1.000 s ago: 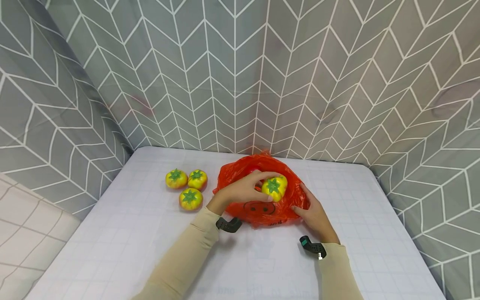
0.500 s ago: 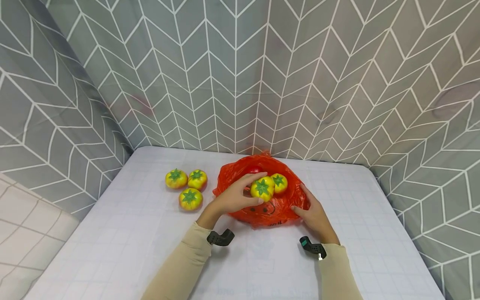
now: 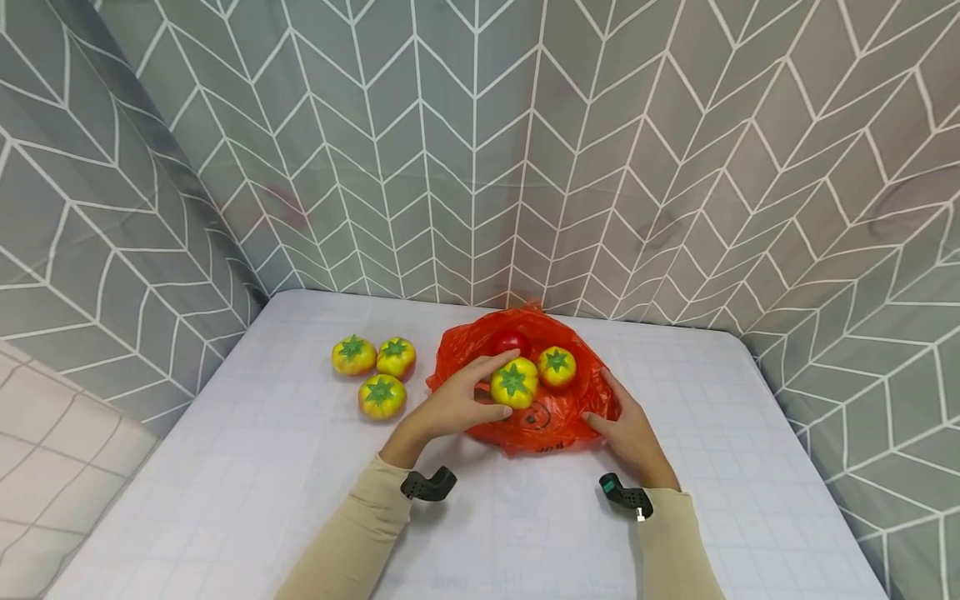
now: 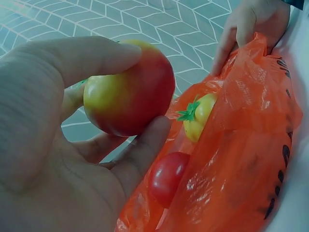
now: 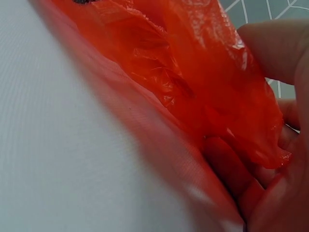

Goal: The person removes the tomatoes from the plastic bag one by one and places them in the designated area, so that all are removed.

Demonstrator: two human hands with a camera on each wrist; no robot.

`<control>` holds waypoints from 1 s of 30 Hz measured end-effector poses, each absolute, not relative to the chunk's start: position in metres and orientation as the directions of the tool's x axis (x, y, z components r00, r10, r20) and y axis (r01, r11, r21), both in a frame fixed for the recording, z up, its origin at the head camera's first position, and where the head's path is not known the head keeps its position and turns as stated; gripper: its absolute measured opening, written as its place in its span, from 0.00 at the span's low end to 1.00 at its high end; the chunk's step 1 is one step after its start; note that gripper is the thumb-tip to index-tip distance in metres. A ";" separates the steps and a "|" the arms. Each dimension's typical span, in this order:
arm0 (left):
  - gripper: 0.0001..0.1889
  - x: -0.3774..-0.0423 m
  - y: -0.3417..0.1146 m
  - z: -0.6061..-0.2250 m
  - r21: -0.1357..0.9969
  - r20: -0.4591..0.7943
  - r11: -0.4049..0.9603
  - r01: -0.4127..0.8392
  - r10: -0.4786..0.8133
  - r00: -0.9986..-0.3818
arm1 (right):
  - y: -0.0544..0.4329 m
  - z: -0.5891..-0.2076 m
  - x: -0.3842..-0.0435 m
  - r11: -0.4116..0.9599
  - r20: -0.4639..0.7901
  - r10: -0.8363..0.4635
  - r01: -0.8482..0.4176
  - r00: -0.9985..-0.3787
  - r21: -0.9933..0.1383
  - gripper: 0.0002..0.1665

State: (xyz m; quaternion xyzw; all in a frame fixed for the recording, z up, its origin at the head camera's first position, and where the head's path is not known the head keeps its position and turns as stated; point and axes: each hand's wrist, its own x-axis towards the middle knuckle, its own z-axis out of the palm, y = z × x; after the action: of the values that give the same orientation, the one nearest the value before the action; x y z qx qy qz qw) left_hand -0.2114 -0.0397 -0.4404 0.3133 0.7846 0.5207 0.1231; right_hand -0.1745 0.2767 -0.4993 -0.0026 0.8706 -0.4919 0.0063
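Note:
My left hand (image 3: pixel 457 402) grips a yellow-and-red tomato (image 3: pixel 514 383) with a green leafy top, above the front left of the red plastic bag (image 3: pixel 480 329). In the left wrist view, thumb and fingers curl round this tomato (image 4: pixel 130 92), clear of the bag. Inside the open bag lie another yellow tomato (image 3: pixel 557 367) and a glossy red round fruit (image 3: pixel 510 342). The right hand (image 3: pixel 630 429) holds the bag's right edge. In the right wrist view, its thumb is over the red plastic (image 5: pixel 217 87) and its fingers are partly hidden beneath.
To the left of the bag, three yellow-and-red tomatoes (image 3: pixel 382 397) sit together on the white-covered table (image 3: pixel 262 467). A grey patterned curtain (image 3: pixel 480 167) hangs behind and beside the table.
My left hand has moved left with its tomato, uncovering the other yellow tomato and the red fruit in the bag. The right hand has stayed at the bag's edge.

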 end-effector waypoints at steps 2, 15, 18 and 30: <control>0.41 -0.211 -0.043 -0.440 0.891 0.131 0.270 0.364 0.615 -0.777 | 0.276 -0.500 -0.175 0.508 -0.016 -0.013 0.007 -1.000 -0.861 0.51; 0.39 -0.213 -0.080 -0.425 0.907 0.109 0.315 0.278 0.463 -0.880 | 0.275 -0.500 -0.174 0.524 -0.018 0.009 0.021 -1.000 -0.851 0.47; 0.39 -0.216 -0.086 -0.424 0.910 0.126 0.301 0.285 0.455 -0.882 | 0.274 -0.500 -0.174 0.524 -0.014 0.020 0.022 -1.000 -0.852 0.46; 0.39 -0.222 -0.111 -0.421 0.902 0.150 0.314 0.295 0.413 -0.898 | 0.275 -0.502 -0.175 0.533 0.013 0.036 0.009 -0.999 -0.846 0.45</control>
State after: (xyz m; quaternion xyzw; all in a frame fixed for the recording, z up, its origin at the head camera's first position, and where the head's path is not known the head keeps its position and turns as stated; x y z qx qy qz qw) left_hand -0.2218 -0.1109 -0.4212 0.2187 0.8089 0.5431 0.0543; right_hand -0.1748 0.2750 -0.5020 0.0128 0.8754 -0.4830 -0.0142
